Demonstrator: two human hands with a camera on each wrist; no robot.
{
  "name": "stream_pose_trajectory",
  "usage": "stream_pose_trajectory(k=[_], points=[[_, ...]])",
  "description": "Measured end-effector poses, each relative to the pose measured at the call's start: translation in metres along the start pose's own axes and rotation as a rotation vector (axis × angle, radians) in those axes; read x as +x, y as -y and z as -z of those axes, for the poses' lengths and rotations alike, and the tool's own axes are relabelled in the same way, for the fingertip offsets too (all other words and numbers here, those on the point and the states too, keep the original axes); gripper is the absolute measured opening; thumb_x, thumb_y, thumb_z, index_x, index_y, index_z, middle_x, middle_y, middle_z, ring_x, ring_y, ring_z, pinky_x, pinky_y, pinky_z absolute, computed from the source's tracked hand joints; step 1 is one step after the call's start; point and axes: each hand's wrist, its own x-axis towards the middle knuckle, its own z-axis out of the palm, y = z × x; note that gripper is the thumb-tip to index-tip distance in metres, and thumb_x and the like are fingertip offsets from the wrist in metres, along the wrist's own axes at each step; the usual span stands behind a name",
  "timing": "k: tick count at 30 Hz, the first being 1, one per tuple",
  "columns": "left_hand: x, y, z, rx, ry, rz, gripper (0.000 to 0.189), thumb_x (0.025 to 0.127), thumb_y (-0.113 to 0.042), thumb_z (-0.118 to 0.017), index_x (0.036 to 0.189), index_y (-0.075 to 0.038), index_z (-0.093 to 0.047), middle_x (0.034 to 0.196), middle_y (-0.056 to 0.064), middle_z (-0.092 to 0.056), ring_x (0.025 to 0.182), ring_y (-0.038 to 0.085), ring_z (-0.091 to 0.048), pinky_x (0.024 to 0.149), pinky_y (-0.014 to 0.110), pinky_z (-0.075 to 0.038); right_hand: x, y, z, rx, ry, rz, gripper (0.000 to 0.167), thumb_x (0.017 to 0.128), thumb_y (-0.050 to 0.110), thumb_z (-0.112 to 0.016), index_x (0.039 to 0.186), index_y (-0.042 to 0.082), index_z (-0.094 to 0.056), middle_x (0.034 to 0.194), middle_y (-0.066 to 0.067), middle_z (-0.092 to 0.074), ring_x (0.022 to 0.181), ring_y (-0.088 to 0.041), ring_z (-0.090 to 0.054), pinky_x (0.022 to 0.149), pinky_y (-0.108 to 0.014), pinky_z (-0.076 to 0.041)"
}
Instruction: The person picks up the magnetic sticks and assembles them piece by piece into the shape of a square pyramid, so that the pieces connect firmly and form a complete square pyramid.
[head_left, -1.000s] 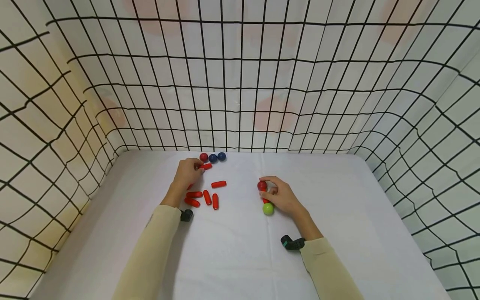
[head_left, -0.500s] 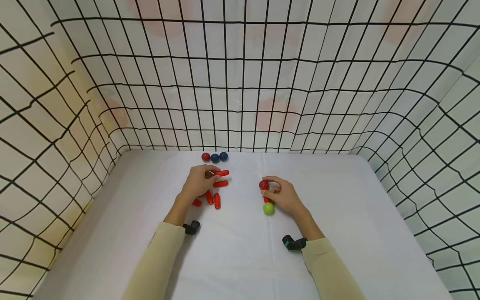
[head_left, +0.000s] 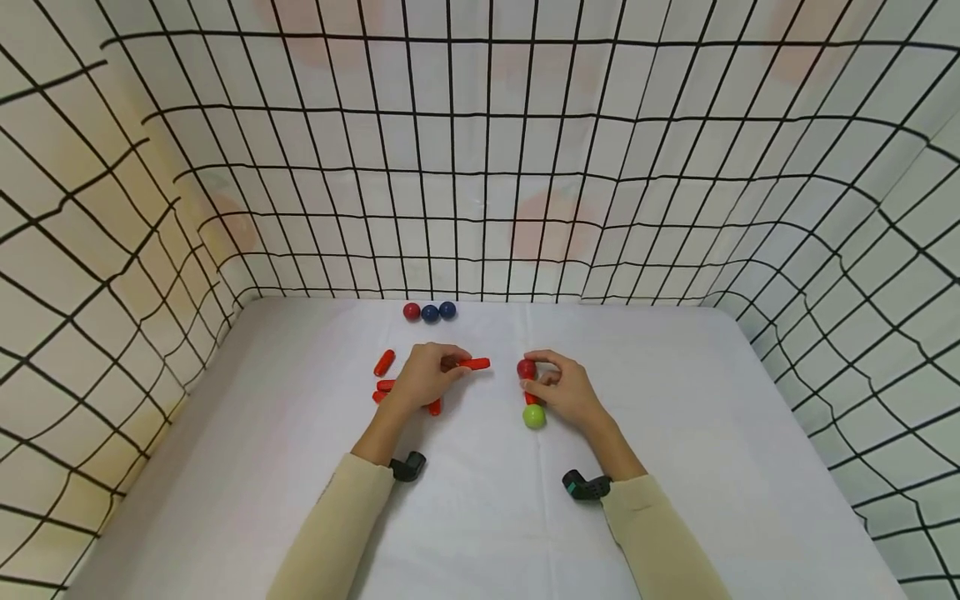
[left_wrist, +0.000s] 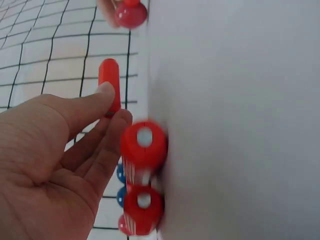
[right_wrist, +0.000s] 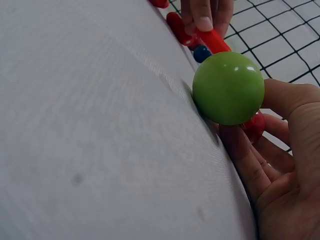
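My left hand [head_left: 429, 375] pinches a short red rod [head_left: 476, 363] between thumb and fingertips, its free end pointing right. In the left wrist view this rod [left_wrist: 110, 75] is held off the table. To the right, my right hand [head_left: 567, 392] holds a small line of pieces: a red ball [head_left: 527, 368] at the far end, a red rod [head_left: 531, 399] in the middle, a green ball [head_left: 534, 417] at the near end. In the right wrist view the green ball [right_wrist: 228, 88] hides most of that rod. A gap separates the left hand's rod from this line.
Several red rods lie around and partly behind the left hand, one [head_left: 384, 362] to its left. Grey discs show on rod ends [left_wrist: 144, 137]. A red ball [head_left: 412, 312] and two navy balls [head_left: 430, 313] sit at the back. Black wire mesh [head_left: 480, 175] encloses the white table.
My left hand has carried the red rod from near the back balls rightward and nearer, closer to the right hand. The right hand has stayed almost still on its pieces.
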Motion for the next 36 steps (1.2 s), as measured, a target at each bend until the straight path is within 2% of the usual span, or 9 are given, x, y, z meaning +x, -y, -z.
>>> stream_pose_trajectory(k=[7, 13, 17, 20, 25, 31, 36], points=[[0.005, -0.007, -0.012, 0.026, 0.025, 0.004, 0.021, 0.094, -0.013, -0.076, 0.115, -0.012, -0.079, 0.107, 0.002, -0.077, 0.092, 0.016, -0.069, 0.089, 0.034, -0.060, 0.000, 0.002, -0.001, -0.004, 0.002, -0.003, 0.047, 0.089, 0.024, -0.082, 0.133, 0.023, -0.065, 0.071, -0.004, -0.070, 0.069, -0.020, -0.063, 0.062, -0.025, -0.045], [0.009, -0.009, -0.021, 0.026, 0.049, 0.011, 0.023, 0.094, -0.016, -0.077, 0.117, -0.014, -0.079, 0.108, 0.001, -0.077, 0.094, 0.016, -0.067, 0.090, 0.034, -0.059, 0.001, 0.001, -0.004, -0.002, 0.013, -0.024, 0.048, 0.089, 0.027, -0.082, 0.133, 0.025, -0.065, 0.073, -0.003, -0.071, 0.072, -0.019, -0.065, 0.071, -0.028, -0.048], [0.011, -0.011, -0.026, 0.020, 0.059, -0.009, 0.023, 0.094, -0.017, -0.077, 0.117, -0.014, -0.079, 0.106, 0.000, -0.077, 0.093, 0.015, -0.067, 0.090, 0.033, -0.059, 0.000, 0.000, -0.005, 0.000, 0.013, -0.027, 0.047, 0.089, 0.026, -0.082, 0.133, 0.025, -0.065, 0.074, -0.003, -0.071, 0.072, -0.019, -0.065, 0.068, -0.028, -0.048], [0.014, -0.014, -0.028, 0.018, 0.061, -0.021, 0.021, 0.095, -0.016, -0.076, 0.116, -0.015, -0.079, 0.104, 0.000, -0.077, 0.092, 0.015, -0.066, 0.089, 0.033, -0.059, 0.000, 0.002, -0.005, 0.006, 0.007, -0.022, 0.047, 0.089, 0.025, -0.082, 0.134, 0.024, -0.065, 0.074, -0.003, -0.072, 0.072, -0.020, -0.065, 0.067, -0.028, -0.048], [0.017, -0.016, -0.030, 0.022, 0.077, -0.002, 0.022, 0.095, -0.018, -0.075, 0.117, -0.017, -0.078, 0.104, -0.001, -0.077, 0.092, 0.014, -0.065, 0.091, 0.032, -0.059, 0.000, 0.004, -0.004, 0.001, 0.016, -0.023, 0.047, 0.090, 0.025, -0.081, 0.134, 0.024, -0.064, 0.075, -0.003, -0.072, 0.073, -0.021, -0.066, 0.068, -0.029, -0.049], [0.021, -0.014, -0.032, 0.022, 0.087, -0.022, 0.022, 0.096, -0.018, -0.075, 0.117, -0.015, -0.078, 0.105, 0.001, -0.077, 0.093, 0.014, -0.066, 0.092, 0.033, -0.059, 0.000, 0.006, -0.004, -0.005, 0.019, -0.036, 0.049, 0.090, 0.025, -0.081, 0.136, 0.023, -0.063, 0.076, -0.003, -0.073, 0.076, -0.020, -0.067, 0.077, -0.034, -0.049], [0.022, -0.015, -0.033, 0.028, 0.088, -0.026, 0.021, 0.096, -0.016, -0.074, 0.116, -0.014, -0.079, 0.104, 0.002, -0.077, 0.091, 0.015, -0.066, 0.090, 0.033, -0.060, 0.001, 0.009, -0.003, -0.025, 0.016, -0.009, 0.048, 0.091, 0.027, -0.080, 0.136, 0.022, -0.063, 0.086, -0.005, -0.071, 0.078, -0.020, -0.063, 0.070, -0.030, -0.050]])
